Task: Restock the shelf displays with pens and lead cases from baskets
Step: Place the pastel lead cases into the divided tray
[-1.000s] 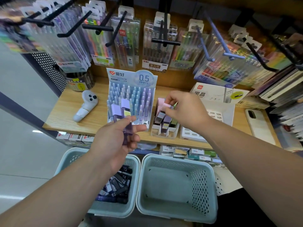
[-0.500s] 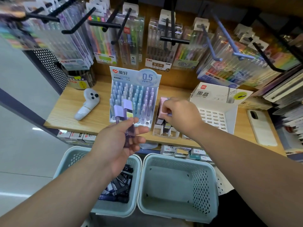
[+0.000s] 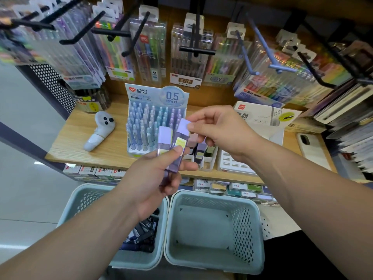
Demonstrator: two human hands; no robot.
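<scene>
Here the left hand [image 3: 153, 178] grips two slim, translucent purple lead cases [image 3: 171, 167] with lilac caps, its thumb pressed across their fronts and its fingers curled behind them, so that the pair stands upright and side by side in front of the shelf edge. The right hand [image 3: 220, 132] pinches the lilac cap of the right-hand case [image 3: 184, 126] between thumb and forefinger. The left-hand case [image 3: 165, 136] sits just beside it with its cap a little lower. Behind the hands a blue-and-white cardboard pen display box [image 3: 141, 126] marked 0.5 mm stands on the light wooden shelf [image 3: 80, 142], filled with rows of pastel pens. Just to its right is a clear plastic tray [image 3: 201, 156] of upright lead cases, partly hidden by the right hand, and further right a white cardboard box [image 3: 262, 116] marked HB 0.5. A white handheld controller [image 3: 100, 132] lies on the shelf left of the pen box, and a white phone [image 3: 310, 150] lies near the right end. Below the shelf two pale green perforated plastic baskets sit side by side: the left basket [image 3: 141, 259], under the left forearm, holds dark lead cases [image 3: 144, 233], and the right basket [image 3: 242, 235] touches it. Above, clear packs of coloured pens [image 3: 149, 51] hang from black hooks.
</scene>
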